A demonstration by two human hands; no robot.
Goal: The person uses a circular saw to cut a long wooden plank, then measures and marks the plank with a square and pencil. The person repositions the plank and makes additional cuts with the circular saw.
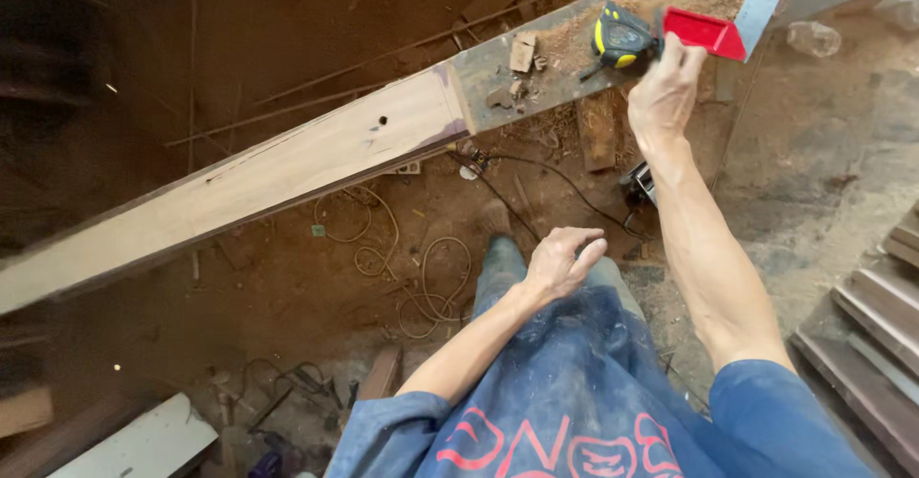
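Right hand extended, fingers closed on red-handled try square beside yellow tape measure on sawdust-strewn bench, presumably for marking the long plank; left hand loosely curled, holding nothing (1 tool gripped).

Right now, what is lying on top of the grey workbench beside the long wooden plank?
On the grey workbench: sawdust, small wood offcuts, a yellow-black tape measure, and a red-handled metal square under the right hand. The hand covers part of the handle.
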